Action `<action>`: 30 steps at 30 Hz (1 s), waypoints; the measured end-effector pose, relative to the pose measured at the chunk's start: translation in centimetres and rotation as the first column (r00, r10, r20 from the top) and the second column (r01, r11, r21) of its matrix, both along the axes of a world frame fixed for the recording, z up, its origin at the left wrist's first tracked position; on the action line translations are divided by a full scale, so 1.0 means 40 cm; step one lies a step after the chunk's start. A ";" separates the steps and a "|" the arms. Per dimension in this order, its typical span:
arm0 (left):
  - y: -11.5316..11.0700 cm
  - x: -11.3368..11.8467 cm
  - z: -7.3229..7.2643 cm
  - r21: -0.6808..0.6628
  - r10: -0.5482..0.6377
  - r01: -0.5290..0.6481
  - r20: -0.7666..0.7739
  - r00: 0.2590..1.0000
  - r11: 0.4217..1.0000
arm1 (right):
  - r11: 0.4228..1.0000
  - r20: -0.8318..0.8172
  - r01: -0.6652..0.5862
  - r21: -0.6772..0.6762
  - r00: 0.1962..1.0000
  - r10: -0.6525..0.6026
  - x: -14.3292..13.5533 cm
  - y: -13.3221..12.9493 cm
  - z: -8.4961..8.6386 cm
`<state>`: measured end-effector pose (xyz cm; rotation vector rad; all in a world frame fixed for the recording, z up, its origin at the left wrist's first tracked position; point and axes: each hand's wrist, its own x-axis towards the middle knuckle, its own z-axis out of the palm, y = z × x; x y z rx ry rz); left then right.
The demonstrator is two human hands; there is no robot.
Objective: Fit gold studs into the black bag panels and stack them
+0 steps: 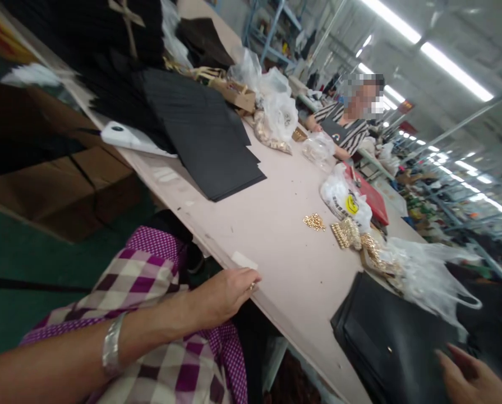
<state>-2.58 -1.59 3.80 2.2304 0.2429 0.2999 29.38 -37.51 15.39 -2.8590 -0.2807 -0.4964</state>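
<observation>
My left hand (229, 292) is closed at the near edge of the table, fingers pinched together. A small gold-coloured metal piece (252, 286) shows at its fingertips. At the lower right, my right hand (478, 376) is over a stack of black leather-like pieces (410, 331), its fingers apart and partly blurred; I see nothing in them. One small gold fitting (389, 349) sits on the top black piece. Loose gold metal pieces (314, 222) lie in a little pile on the table, with rows of similar gold pieces (346, 233) beside them.
Black flat sheets (200, 129) lie stacked on the table (276, 224) at the left, by a white device (133, 139). Plastic bags (345, 196) and a red case (371, 196) line the far side. Another person (343, 123) sits across. A cardboard box (65, 185) stands left.
</observation>
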 end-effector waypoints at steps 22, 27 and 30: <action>0.066 -0.041 -0.032 0.215 0.150 -0.129 -0.081 0.985 0.968 | 0.499 -0.356 -0.624 0.602 0.349 0.867 -0.539 0.686 -0.220; 0.085 -0.054 -0.019 0.206 0.184 -0.154 -0.138 0.973 0.966 | 0.506 -0.381 -0.642 0.576 0.337 0.861 -0.543 0.710 -0.223; 0.097 -0.065 -0.012 0.198 0.174 -0.141 -0.164 0.971 0.970 | 0.500 -0.381 -0.659 0.562 0.331 0.863 -0.545 0.727 -0.225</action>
